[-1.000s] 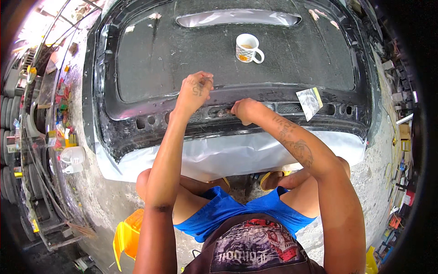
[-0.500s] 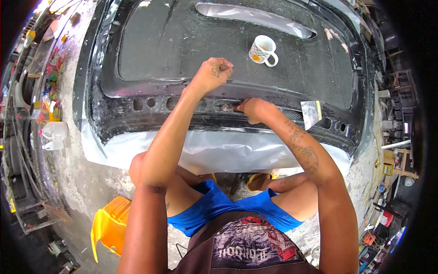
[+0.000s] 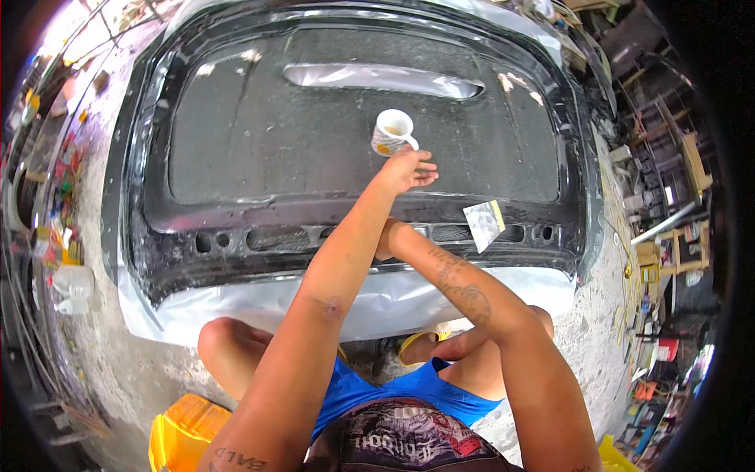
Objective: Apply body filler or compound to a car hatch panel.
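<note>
A white patterned mug [image 3: 383, 140] with a light brown drink in it stands upright on a large black car hood panel [image 3: 267, 149]. My left hand [image 3: 409, 171] is just below the mug, at its handle, with fingers spread and nothing held in them. Whether it touches the handle I cannot tell. My right hand [image 3: 387, 238] is low over the panel's near edge, by a row of cutouts. My left forearm crosses in front of it and hides its fingers. To the right, a small silver packet [image 3: 484, 226] with a yellow edge lies across the cutouts.
Silver sheeting [image 3: 377, 311] spreads under the panel and out past its near edge. An orange-yellow plastic container [image 3: 189, 433] is by my left knee. A clear plastic jug [image 3: 72, 287] stands on the floor at the left. Mixed clutter and wooden frames [image 3: 683, 253] line the right side.
My left hand has reached over to the mug, and its fingers, curled before, are now spread. My right hand stays at the near edge. The whole view has shifted.
</note>
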### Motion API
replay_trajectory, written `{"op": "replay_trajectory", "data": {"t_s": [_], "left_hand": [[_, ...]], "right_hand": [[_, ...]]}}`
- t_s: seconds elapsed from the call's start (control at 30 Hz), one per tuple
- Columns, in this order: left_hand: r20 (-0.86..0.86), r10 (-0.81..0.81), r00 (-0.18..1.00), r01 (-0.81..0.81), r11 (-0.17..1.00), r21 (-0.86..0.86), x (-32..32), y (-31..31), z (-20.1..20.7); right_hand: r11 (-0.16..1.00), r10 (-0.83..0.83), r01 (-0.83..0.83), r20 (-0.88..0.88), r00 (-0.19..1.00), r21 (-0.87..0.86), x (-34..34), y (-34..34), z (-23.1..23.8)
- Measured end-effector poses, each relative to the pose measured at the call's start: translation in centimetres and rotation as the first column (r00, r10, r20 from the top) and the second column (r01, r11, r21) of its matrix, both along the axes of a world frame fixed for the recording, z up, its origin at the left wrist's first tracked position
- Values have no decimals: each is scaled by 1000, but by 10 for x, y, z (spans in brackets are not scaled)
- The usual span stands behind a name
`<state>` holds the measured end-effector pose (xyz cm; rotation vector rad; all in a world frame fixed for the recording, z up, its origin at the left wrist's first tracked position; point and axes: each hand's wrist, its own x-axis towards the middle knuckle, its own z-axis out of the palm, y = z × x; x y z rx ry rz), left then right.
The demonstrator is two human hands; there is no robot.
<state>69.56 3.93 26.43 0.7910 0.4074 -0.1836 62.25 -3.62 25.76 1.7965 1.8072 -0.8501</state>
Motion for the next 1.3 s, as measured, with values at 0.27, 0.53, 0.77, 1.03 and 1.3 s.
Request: {"op": "replay_trajectory", "data": {"t_s": [0.27, 0.53, 0.77, 1.03, 1.3], "left_hand": [[-66, 191, 979, -184, 977, 109, 11, 10, -24], [20, 94, 995, -94, 903, 419, -69, 26, 36], [4, -78, 997, 48, 650, 758, -210, 43, 169], [-120, -9, 993, 107, 529, 842, -382, 19, 289], [58, -135, 989, -18, 280, 960, -445, -8, 340]], "right_hand": [[993, -98, 99, 16, 995, -67, -8, 9, 31], [978, -155, 144, 63, 986, 150, -6, -6, 0], [973, -173, 174, -26, 985, 149, 0, -7, 4], [961, -228, 241, -99, 969, 140, -22, -9, 66], [981, -196, 195, 49, 979, 17, -12, -8, 24]]}}
